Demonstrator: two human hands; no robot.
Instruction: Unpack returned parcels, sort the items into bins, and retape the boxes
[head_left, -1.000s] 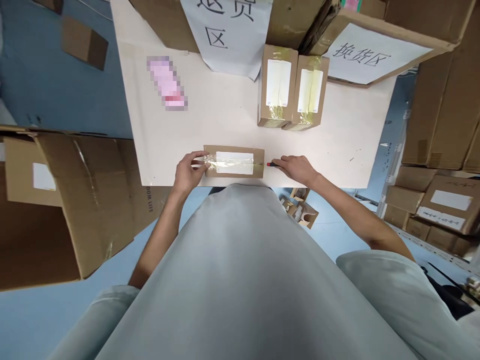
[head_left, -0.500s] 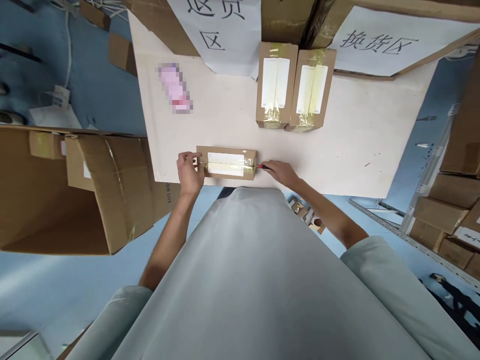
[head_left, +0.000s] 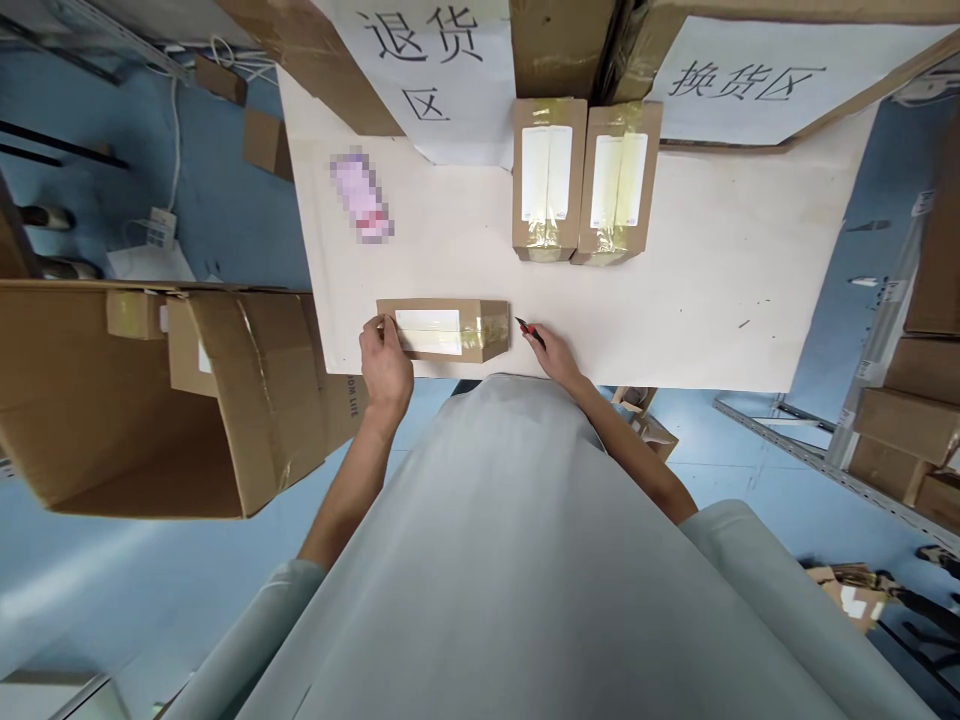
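Observation:
A small cardboard box (head_left: 471, 331) with a white label and yellowish tape lies lengthwise near the front edge of the table. My left hand (head_left: 386, 362) holds its left end, thumb and fingers closed at the corner. My right hand (head_left: 553, 355) is closed around a red and black box cutter (head_left: 532, 332). The cutter's tip points up and left, a short gap away from the box's right end. Most of the cutter's handle is hidden by my fingers.
Two taped boxes (head_left: 550, 180) stand side by side at the table's back. Behind them are large cartons with paper signs (head_left: 739, 85). A blurred pink item (head_left: 362, 195) lies back left. A big open carton (head_left: 142, 430) stands left of the table (head_left: 720, 300); shelved boxes (head_left: 904, 425) are at right.
My right hand has drawn the cutter away from the box's right end. The box is tilted slightly, showing more of its right end. The whole view has shifted slightly.

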